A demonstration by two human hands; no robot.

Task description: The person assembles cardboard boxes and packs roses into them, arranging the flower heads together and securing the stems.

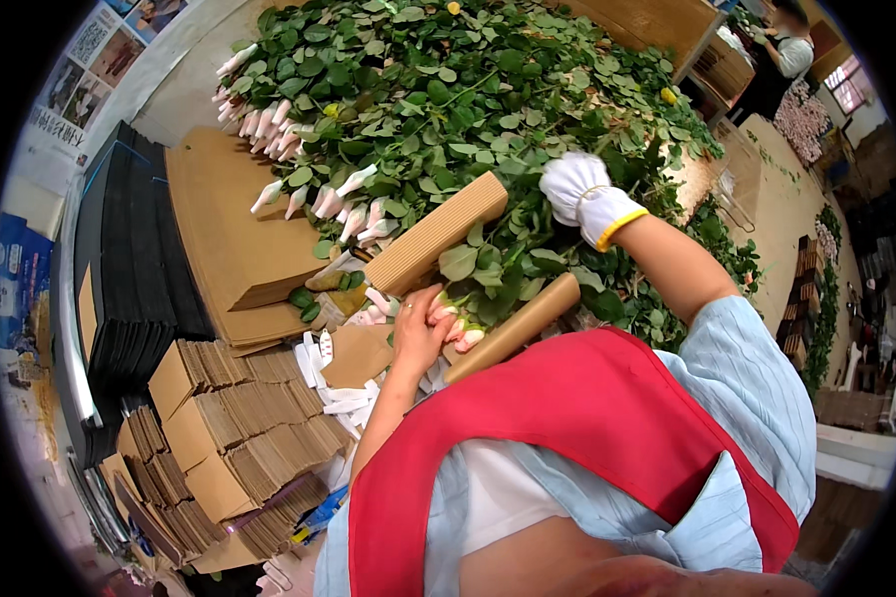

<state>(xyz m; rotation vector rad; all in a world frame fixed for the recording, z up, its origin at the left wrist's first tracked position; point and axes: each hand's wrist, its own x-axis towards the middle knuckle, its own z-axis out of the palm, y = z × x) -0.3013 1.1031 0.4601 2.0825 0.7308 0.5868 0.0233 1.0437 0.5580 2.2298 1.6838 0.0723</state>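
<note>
My bare left hand point(420, 328) wears a ring and has its fingers curled against several pink rose heads point(455, 328). Their leafy stems lie between a raised flap of corrugated cardboard point(440, 231) and a smooth brown cardboard flap point(515, 328) nearest my body. Over the stem side, my right hand point(579, 194), in a white knitted glove with a yellow cuff, is curled among the foliage. Leaves and the glove hide whatever is in its fingers. Just left of the corrugated flap, more roses point(355, 222) carry white sleeves over their heads.
A broad heap of leafy rose stems point(448, 97) covers the table. To the left stand flat cardboard sheets point(246, 231), black folded boxes point(123, 254) and bundled cardboard pieces point(261, 418). White strips point(351, 399) lie near my left forearm. Another person point(784, 56) works at the upper right.
</note>
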